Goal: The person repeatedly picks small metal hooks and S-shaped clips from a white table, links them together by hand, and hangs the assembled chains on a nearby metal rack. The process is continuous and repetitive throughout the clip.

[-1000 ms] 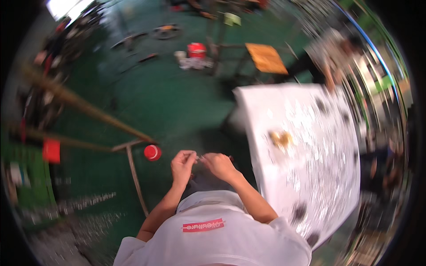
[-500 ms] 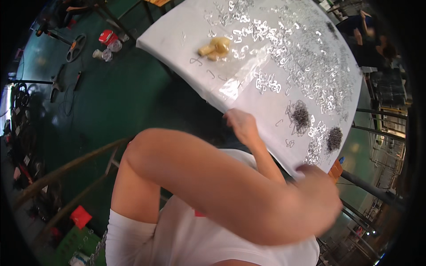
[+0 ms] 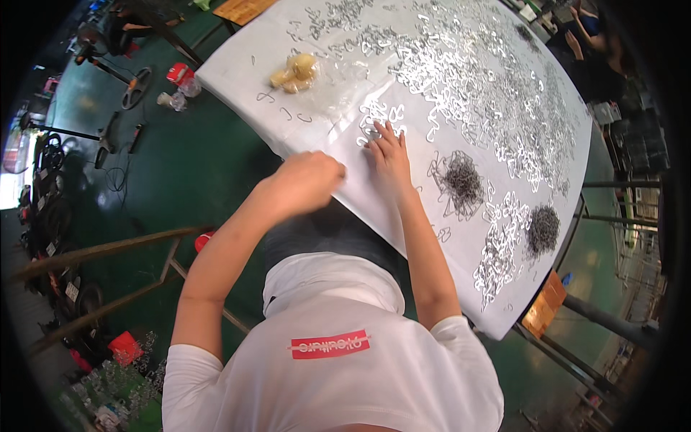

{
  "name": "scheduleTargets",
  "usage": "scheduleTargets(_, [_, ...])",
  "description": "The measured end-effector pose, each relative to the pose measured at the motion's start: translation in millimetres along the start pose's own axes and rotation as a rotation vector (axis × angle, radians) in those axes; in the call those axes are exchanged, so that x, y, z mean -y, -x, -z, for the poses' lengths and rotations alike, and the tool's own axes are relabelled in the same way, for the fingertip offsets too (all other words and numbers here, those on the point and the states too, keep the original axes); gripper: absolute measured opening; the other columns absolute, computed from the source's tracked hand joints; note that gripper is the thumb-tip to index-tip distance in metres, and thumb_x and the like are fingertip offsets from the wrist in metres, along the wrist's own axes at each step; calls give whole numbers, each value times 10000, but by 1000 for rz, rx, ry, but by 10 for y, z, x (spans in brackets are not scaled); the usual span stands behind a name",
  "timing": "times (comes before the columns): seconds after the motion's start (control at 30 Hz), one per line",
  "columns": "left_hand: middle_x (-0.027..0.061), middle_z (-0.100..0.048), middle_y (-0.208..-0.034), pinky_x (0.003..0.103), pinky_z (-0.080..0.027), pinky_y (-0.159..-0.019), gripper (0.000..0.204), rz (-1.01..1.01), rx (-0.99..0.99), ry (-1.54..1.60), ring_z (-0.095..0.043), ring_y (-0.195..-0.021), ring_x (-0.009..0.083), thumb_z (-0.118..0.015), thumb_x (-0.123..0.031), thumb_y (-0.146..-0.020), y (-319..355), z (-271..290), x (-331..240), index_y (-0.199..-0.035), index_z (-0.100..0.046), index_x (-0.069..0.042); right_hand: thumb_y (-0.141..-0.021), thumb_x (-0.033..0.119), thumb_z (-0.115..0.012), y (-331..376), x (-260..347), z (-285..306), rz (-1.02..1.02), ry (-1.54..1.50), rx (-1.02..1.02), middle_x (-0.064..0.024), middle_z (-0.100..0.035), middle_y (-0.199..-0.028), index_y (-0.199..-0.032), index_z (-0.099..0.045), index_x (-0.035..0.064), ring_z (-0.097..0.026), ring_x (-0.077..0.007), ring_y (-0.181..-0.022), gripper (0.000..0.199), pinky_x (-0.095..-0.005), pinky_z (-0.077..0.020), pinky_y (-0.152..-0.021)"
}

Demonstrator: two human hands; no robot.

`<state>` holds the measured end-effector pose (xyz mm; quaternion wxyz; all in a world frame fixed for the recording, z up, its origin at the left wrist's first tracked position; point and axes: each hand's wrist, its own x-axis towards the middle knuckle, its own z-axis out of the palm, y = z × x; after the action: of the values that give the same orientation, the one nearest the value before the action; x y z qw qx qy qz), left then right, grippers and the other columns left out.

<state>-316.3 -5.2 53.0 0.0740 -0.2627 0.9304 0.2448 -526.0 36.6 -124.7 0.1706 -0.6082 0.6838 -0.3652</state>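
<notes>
Many small S-shaped wire hooks (image 3: 440, 86) lie over a white-covered table (image 3: 345, 162). My right hand (image 3: 391, 157) is open, fingers spread, at a small group of shiny hooks (image 3: 376, 115) near the table's near side. My left hand (image 3: 308, 181) is closed beside the near edge, to the left of my right hand; its fingers are curled and what they hold, if anything, is hidden. A tangled dark heap of hooks (image 3: 463, 186) lies to the right of my right hand, with a denser dark heap (image 3: 543, 230) farther right.
A pale yellow lumpy thing (image 3: 295, 73) and clear plastic film (image 3: 342, 83) lie at the table's left part. Wooden boards (image 3: 545, 302) show by the right corner. A metal rail (image 3: 108, 253) stands left of me. Another person (image 3: 590, 50) sits at the far right.
My left arm, which reached across to the right over my right arm, has drawn back to the left. My right hand has moved from the table edge onto the hooks, spreading its fingers.
</notes>
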Motion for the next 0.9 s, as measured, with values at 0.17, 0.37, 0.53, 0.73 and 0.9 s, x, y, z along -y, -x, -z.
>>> scheduleTargets(0.17, [118,-634,-1109,430,-473,-889,233,171,-352,-102,-573,-1089,296,-536,-12,-802,-638,-614,541,-981,-682,-47,-958,165,-445,295,192,334,16,-53,-47,-118,-498,-1383,-941,-682,28,-309,-309,-1391,274,-452,-160,-1157])
scheduleTargets(0.37, [103,-395,-1434,593,-223,-1089,622,407,-811,-509,-314,-1368,308,-551,-12,-783,-1117,-533,969,-1381,-402,-99,-965,158,-481,623,360,609,-79,-266,-179,-134,-542,-1324,-946,-681,10,-447,-279,-1304,249,-356,-363,-1038])
scheduleTargets(0.53, [73,-342,-1489,551,-176,-1131,788,90,-687,-621,-297,-1382,287,-577,-42,-780,-1414,-432,1516,-1488,-252,-158,-939,71,-498,745,456,605,-231,-351,-189,-111,-574,-1256,-922,-688,5,-580,-258,-1135,202,-309,-478,-837])
scheduleTargets(0.73, [12,-458,-1366,403,-371,-1009,612,-242,-617,-596,-458,-1191,234,-587,-71,-769,-1546,-95,2149,-1353,-475,-216,-952,86,-499,694,492,574,-206,-329,-248,-102,-586,-1225,-926,-687,5,-601,-193,-1023,206,-292,-488,-780])
scheduleTargets(0.9, [-10,-480,-1323,340,-417,-910,307,-258,-441,-870,-462,-1132,196,-593,-97,-757,-1455,39,2171,-1044,-650,-189,-959,114,-501,590,552,527,-237,-315,-207,-85,-600,-1197,-937,-686,9,-614,-184,-971,213,-279,-487,-750])
